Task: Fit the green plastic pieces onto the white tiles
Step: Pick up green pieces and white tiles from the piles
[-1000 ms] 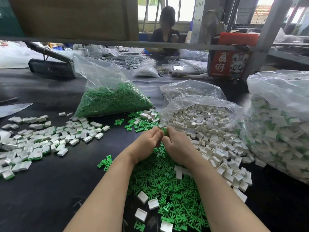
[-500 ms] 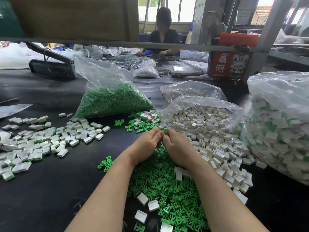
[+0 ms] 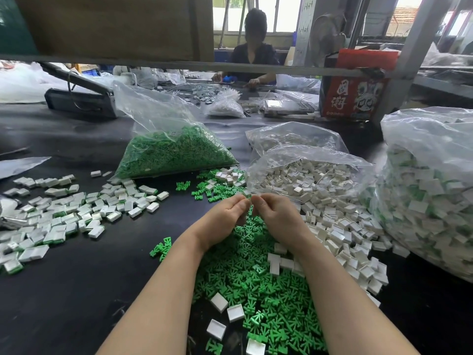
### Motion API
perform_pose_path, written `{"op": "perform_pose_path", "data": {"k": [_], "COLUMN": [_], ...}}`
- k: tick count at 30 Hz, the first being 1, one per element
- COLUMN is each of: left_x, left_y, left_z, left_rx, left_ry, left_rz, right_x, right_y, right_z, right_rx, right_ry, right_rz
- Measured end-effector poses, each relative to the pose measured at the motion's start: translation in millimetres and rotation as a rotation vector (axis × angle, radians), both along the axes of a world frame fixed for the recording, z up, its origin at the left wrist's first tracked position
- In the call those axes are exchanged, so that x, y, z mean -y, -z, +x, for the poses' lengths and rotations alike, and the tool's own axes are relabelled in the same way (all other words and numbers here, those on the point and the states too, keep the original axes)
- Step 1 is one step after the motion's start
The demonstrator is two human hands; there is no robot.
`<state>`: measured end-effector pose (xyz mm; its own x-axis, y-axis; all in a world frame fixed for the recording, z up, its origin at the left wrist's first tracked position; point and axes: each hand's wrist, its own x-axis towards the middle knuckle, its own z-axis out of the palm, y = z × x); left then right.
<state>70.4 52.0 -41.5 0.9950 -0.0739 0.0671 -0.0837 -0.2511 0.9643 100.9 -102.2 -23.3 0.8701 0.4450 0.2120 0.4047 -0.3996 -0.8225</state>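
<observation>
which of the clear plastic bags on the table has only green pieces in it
The bag of green pieces, lying left of centre behind the hands. The bag beside it holds only white tiles, and the big bag at far right holds white tiles with green mixed in.

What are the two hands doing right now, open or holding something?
Left hand: fingers curled, fingertips pinched together on a small piece; which piece cannot be told.
Right hand: fingers curled, pinching at the same spot; the piece cannot be told.

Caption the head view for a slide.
Both hands meet fingertip to fingertip above loose green pieces and white tiles.
</observation>
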Motion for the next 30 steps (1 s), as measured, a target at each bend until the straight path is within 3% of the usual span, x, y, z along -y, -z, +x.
{"op": "perform_pose_path", "data": {"k": [12,20,30], "left_x": [3,9,11], "left_y": [-3,-13,-8], "left_z": [0,-3,-5], "left_rx": [-0.036,-0.023,0.0], "left_ry": [-0.017,-0.029,-0.095], "left_rz": [0.145,0.419,0.538], "right_x": [-6,-7,-9], "right_y": [5,6,8], "right_z": [-5,-7,-4], "right_rx": [0.187,0.217,0.227], "right_ry": [-0.034,-0.026,-0.001], "right_rz": [-0.361,-0.439,-0.458]}}
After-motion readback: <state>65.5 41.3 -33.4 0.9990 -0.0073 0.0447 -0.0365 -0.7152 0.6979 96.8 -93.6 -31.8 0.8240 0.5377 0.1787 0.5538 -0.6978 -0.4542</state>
